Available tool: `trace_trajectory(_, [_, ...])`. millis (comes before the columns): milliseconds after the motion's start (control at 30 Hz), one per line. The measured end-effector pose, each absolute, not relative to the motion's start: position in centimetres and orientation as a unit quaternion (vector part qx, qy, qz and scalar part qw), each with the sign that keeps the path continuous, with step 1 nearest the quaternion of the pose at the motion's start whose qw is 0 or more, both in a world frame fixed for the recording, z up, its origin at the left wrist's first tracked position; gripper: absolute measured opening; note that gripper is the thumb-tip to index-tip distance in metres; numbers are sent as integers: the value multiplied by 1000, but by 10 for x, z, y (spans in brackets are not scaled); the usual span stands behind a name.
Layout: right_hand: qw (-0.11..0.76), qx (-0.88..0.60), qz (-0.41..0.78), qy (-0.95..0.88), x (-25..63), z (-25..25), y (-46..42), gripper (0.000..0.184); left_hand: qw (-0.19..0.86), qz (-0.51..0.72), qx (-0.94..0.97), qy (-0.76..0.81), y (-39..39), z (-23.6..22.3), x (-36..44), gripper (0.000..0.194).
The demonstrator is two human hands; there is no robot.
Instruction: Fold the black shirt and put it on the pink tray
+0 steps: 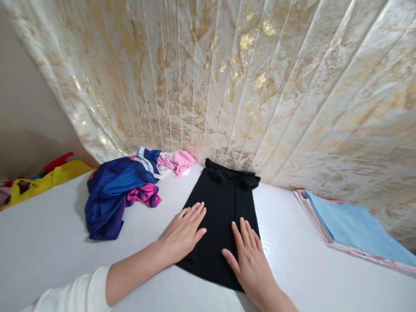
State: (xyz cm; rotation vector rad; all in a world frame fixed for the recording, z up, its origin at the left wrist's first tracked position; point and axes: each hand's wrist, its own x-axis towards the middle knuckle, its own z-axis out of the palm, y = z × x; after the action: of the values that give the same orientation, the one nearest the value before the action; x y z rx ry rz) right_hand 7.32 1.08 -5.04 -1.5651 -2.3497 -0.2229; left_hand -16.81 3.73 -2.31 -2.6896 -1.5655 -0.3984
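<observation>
A black skirt point(221, 208) lies spread on the white table, its gathered waistband with a bow at the far end against the curtain. My left hand point(186, 229) rests flat on the skirt's left side, fingers stretched out. On the lower right part of the skirt lies my right hand point(248, 255), palm down with the fingers apart. Neither hand holds anything. Part of the skirt is covered by the hands.
Left of the skirt is a crumpled heap of blue clothes point(113, 190), with pink garments point(178, 162) behind it. A folded stack with a light blue cloth point(354, 225) on top lies right. Beyond the table's left edge is a yellow bag point(48, 182). A gold-patterned curtain point(208, 78) hangs behind.
</observation>
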Motion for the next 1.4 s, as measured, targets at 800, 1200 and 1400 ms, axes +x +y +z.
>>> trace_trajectory(800, [165, -533, -26, -829, 75, -44, 11, 63, -149, -67, -889, -427, -38, -4, -196, 71])
trace_trajectory(1200, [246, -431, 113, -861, 93, 0, -27, 39, -180, -127, -884, -413, -31, 1, -209, 61])
trace_trajectory(1400, [223, -361, 132, -896, 74, 9, -31, 20, -196, -207, -849, -445, -31, 8, -227, 28])
